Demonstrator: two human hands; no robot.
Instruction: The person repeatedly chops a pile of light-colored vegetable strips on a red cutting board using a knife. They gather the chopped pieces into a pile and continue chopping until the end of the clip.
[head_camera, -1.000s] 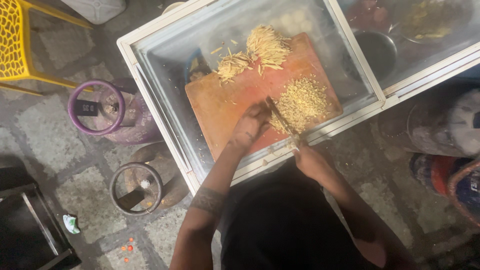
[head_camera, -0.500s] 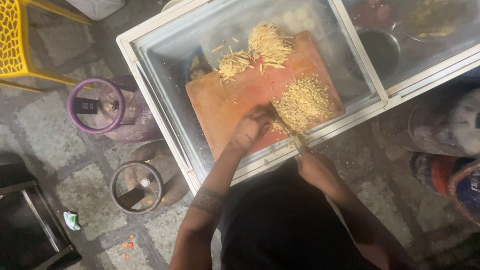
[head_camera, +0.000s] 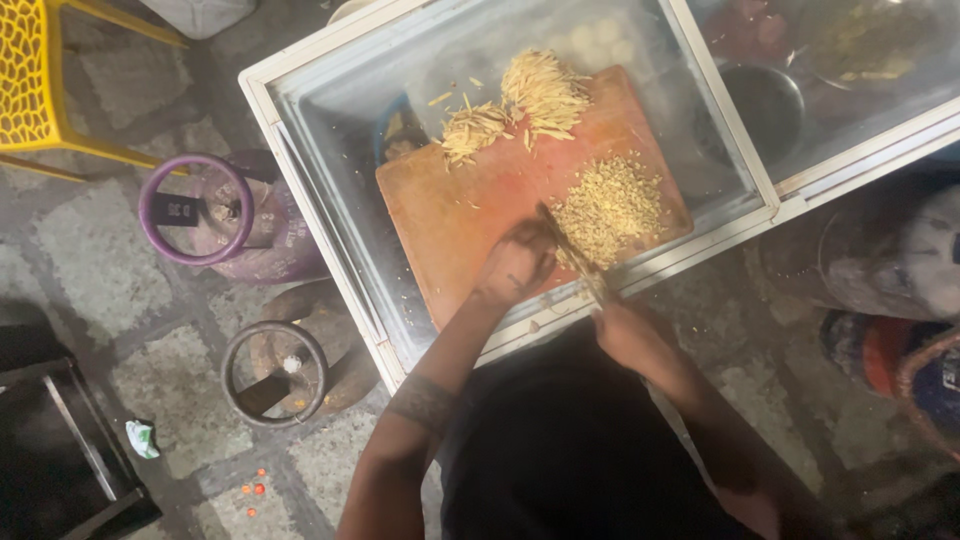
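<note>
A reddish wooden cutting board (head_camera: 470, 210) lies on the glass top of a white-framed case (head_camera: 330, 170). My left hand (head_camera: 515, 265) rests on the board with fingers curled over a small bunch of strips, beside the knife blade. In my right hand (head_camera: 620, 330), at the board's near edge, is a knife (head_camera: 572, 250) whose blade points up onto the board. To the right of the blade lies a pile of finely chopped pale yellow bits (head_camera: 608, 205). Uncut yellow strips (head_camera: 520, 105) are heaped at the board's far side.
A purple gas cylinder (head_camera: 215, 225) and a grey one (head_camera: 280, 370) stand on the stone floor at the left. A yellow chair (head_camera: 45, 90) is at top left. A dark pan (head_camera: 765, 100) shows under the glass. Bundled bags (head_camera: 890, 300) lie at the right.
The view has shifted slightly. My left hand has slid a little toward the near edge of the board, and the knife stays beside it, next to the chopped pile.
</note>
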